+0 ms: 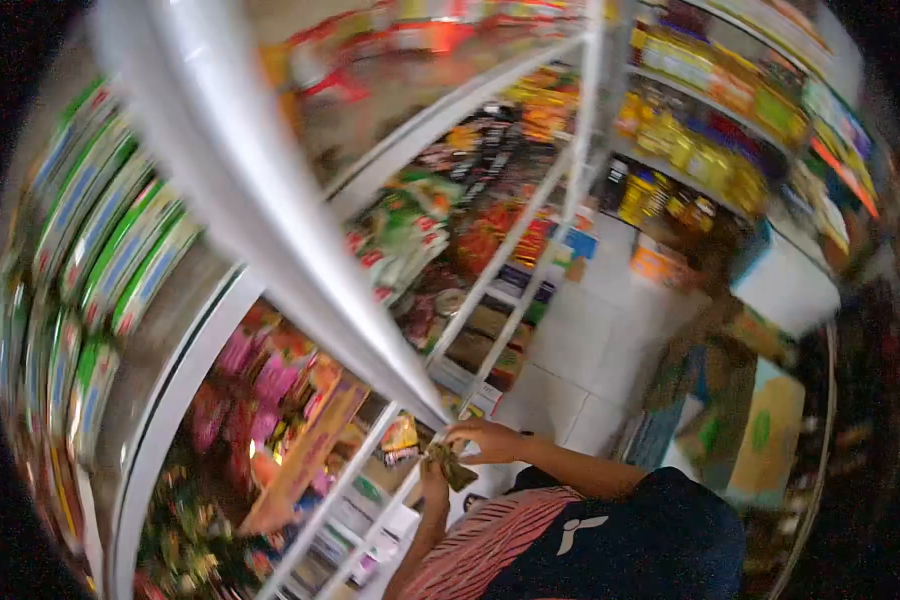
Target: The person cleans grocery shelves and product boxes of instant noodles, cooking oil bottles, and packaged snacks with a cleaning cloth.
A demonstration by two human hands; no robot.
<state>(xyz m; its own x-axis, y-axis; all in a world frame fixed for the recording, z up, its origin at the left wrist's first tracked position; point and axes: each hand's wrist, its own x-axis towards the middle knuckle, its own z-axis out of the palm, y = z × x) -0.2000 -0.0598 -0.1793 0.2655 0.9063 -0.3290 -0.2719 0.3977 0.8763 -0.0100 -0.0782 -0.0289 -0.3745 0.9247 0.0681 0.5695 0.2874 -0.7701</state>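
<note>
My left hand (435, 480) is low in the middle of the head view, closed around a small, crumpled, olive-brown cloth (457, 470). Part of the cloth hangs out toward the right. Just above it, my right hand (487, 441) reaches in from the right with bent fingers at the upper edge of the cloth. The fingertips overlap the lower end of a white shelf post (370, 335). Blur hides the fine detail of both grips.
White-edged shelves hold green packets (410, 225) and pink packets (270, 375). Stacked green-and-white packs (120, 250) stand at left. Yellow bottles (680, 140) line the far shelves. Cartons (765, 430) stand at right beside the tiled floor (580, 345).
</note>
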